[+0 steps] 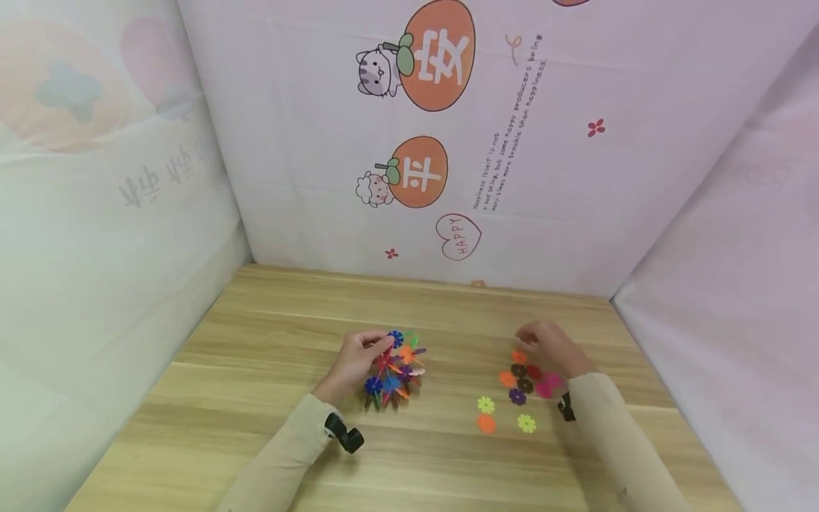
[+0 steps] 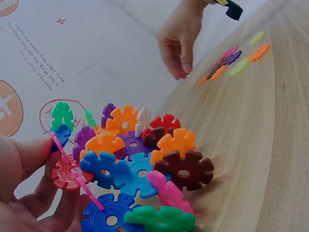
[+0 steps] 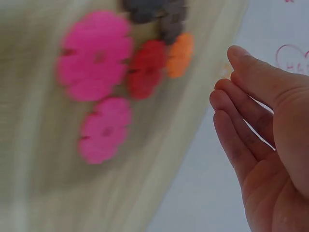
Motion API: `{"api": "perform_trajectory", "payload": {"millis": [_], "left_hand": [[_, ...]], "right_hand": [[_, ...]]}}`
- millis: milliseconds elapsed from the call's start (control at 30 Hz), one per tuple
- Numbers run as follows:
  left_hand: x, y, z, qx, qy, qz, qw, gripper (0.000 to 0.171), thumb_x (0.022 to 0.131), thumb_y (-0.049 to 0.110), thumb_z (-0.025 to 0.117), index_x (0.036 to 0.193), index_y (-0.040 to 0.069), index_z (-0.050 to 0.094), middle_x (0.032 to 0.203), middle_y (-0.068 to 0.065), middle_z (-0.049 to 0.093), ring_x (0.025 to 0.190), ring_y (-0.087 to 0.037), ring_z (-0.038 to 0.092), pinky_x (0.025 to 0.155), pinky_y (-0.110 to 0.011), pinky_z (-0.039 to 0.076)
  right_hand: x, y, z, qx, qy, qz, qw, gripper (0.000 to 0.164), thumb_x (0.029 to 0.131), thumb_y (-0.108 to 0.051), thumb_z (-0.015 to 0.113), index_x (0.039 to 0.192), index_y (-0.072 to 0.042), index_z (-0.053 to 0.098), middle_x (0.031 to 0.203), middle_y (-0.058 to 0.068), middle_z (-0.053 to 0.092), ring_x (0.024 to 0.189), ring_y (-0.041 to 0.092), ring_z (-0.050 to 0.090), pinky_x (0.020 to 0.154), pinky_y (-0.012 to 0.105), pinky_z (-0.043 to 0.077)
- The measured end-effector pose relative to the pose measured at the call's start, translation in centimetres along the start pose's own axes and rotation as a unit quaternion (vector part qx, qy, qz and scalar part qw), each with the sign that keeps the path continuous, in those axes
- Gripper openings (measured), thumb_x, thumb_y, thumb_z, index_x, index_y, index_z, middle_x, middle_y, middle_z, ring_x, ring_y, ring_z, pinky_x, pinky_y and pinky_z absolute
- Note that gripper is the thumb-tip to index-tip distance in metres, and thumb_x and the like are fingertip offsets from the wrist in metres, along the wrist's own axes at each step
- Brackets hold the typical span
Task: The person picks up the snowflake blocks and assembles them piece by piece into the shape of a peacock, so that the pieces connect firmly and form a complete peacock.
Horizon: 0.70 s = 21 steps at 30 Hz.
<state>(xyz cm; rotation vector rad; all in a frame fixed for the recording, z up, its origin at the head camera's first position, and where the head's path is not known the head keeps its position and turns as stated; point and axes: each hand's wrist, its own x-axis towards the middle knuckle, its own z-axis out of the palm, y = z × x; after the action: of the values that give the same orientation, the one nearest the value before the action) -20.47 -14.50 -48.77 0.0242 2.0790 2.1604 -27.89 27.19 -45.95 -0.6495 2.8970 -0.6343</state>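
Note:
Many notched flower-shaped plastic discs are joined into a multicoloured cluster (image 1: 390,384) standing at the middle of the table. My left hand (image 1: 353,364) grips the cluster's upper left edge. In the left wrist view its thumb and fingers pinch a small blue disc (image 2: 61,137), with a red disc (image 2: 67,173) beside the fingers. Over the far side of a group of loose discs (image 1: 525,385), my right hand (image 1: 555,345) hovers. Its fingers (image 3: 236,137) are loosely bent with nothing between them in the right wrist view.
Pink discs (image 3: 96,58) lie nearest the right wrist. Two yellow discs (image 1: 527,424) and an orange one (image 1: 486,424) lie nearer the front. White printed cloth (image 1: 320,142) walls the wooden table (image 1: 435,469) at the back and sides.

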Motion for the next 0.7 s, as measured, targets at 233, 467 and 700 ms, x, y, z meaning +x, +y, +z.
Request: {"api": "perform_trajectory", "payload": {"millis": [233,467,700], "left_hand": [[-0.2,0.0,-0.1,-0.002,-0.009,0.002,1.0,0.03,0.107,0.023,0.065,0.124,0.0,0.074,0.11,-0.008,0.076,0.08,-0.007,0.069,0.069,-0.02,0.06],[-0.3,0.1,-0.1,0.012,-0.009,0.003,0.9999,0.027,0.107,0.025,0.065,0.117,0.002,0.075,0.089,0.001,0.064,0.07,-0.011,0.054,0.059,-0.02,0.05],[-0.4,0.3,0.0,0.014,0.001,0.006,0.9999,0.024,0.107,0.022,0.065,0.113,0.002,0.076,0.085,0.001,0.061,0.07,-0.013,0.052,0.059,-0.02,0.047]], "right_hand": [[-1.3,2.2,1.7,0.049,-0.011,0.021,0.999,0.034,0.097,-0.014,0.076,0.125,0.005,0.072,0.115,0.023,0.076,0.103,0.035,0.075,0.091,0.049,0.064],[-1.3,2.3,1.9,0.041,-0.012,0.031,0.999,0.021,0.096,-0.013,0.077,0.113,0.0,0.077,0.107,0.016,0.077,0.095,0.027,0.073,0.086,0.046,0.065],[-0.7,1.3,1.6,0.096,0.006,0.083,0.992,0.012,0.099,-0.015,0.073,0.107,-0.006,0.071,0.099,0.008,0.075,0.091,0.02,0.071,0.083,0.039,0.064]]}}
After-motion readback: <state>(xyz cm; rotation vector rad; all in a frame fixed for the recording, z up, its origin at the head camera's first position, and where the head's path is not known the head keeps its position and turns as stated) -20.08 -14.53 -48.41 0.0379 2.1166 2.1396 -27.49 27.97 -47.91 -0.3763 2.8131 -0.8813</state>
